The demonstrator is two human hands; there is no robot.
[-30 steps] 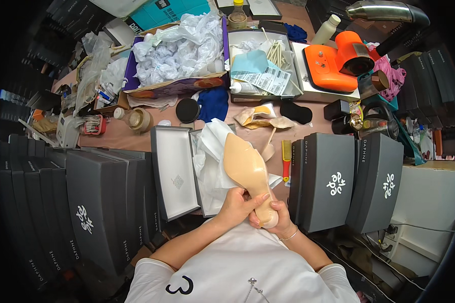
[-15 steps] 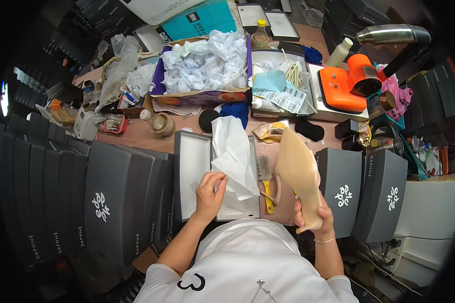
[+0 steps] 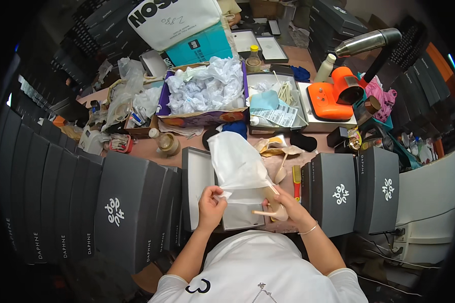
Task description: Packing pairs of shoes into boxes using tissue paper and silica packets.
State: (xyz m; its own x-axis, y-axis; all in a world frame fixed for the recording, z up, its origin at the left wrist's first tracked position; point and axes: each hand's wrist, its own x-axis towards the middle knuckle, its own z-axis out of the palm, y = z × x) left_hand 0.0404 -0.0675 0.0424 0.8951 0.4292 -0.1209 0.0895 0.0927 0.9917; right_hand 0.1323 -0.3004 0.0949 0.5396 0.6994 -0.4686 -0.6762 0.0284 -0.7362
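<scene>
My left hand [image 3: 210, 203] pinches the lower edge of a white dust bag [image 3: 236, 164] that stands up over an open grey shoe box [image 3: 198, 177]. My right hand [image 3: 283, 203] grips a beige high-heeled shoe [image 3: 274, 204] at the heel end. Most of the shoe is inside the bag; only the heel and back part show. Both hands are close together just above the box's near end.
Stacks of grey shoe boxes stand at left [image 3: 121, 212] and right [image 3: 356, 189]. A box of crumpled white paper [image 3: 205, 91], an orange tool [image 3: 333, 93], a tray of sticks [image 3: 275, 98], a second beige shoe [image 3: 278, 146] and a yellow-handled brush [image 3: 297, 181] lie beyond.
The beige shoe, held up bare in my right hand before, is now inside the white bag. My left hand moved from the box's paper to the bag's edge.
</scene>
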